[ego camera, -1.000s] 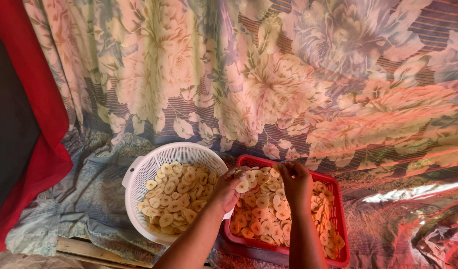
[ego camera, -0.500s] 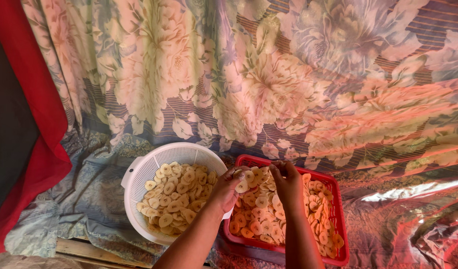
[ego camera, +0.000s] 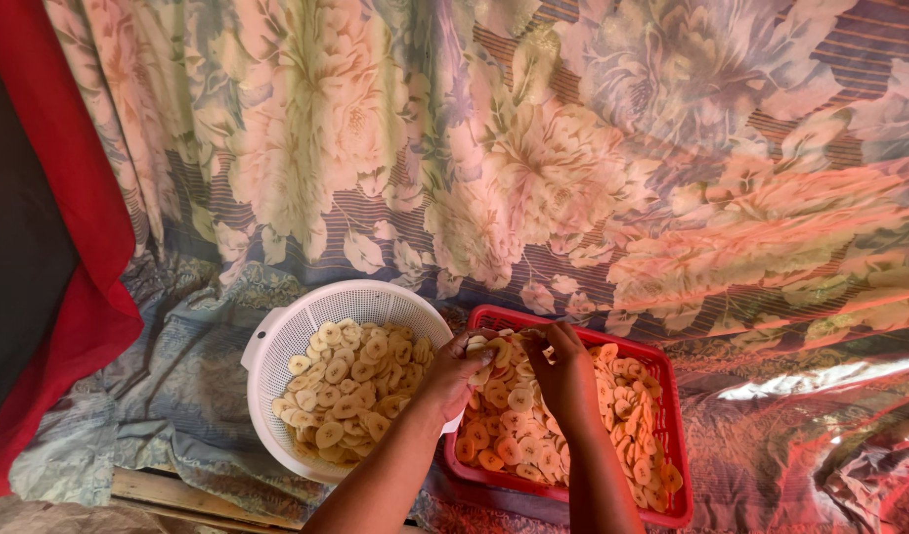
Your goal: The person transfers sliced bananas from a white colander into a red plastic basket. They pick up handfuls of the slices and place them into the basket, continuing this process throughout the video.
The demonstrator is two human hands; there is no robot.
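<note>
A white perforated colander [ego camera: 276, 341] on the left holds several pale yellow round chips [ego camera: 350, 391]. Beside it on the right stands a red slotted basket [ego camera: 662, 371] with more chips [ego camera: 622, 415] of the same kind. My left hand [ego camera: 454, 371] hovers at the seam between the two containers, its fingers curled around a few chips. My right hand [ego camera: 568, 376] is over the left half of the red basket, fingers bent down onto the chips, close to my left hand.
Both containers rest on a floral cloth [ego camera: 573, 178] that rises behind them like a curtain. A red and dark fabric [ego camera: 69, 257] hangs at the far left. Wooden boards [ego camera: 177, 489] show at the lower left; shiny crinkled plastic [ego camera: 869, 465] lies at the lower right.
My right hand has shifted left across the red basket toward my left hand, and both now meet over the basket's left side. The containers have not moved.
</note>
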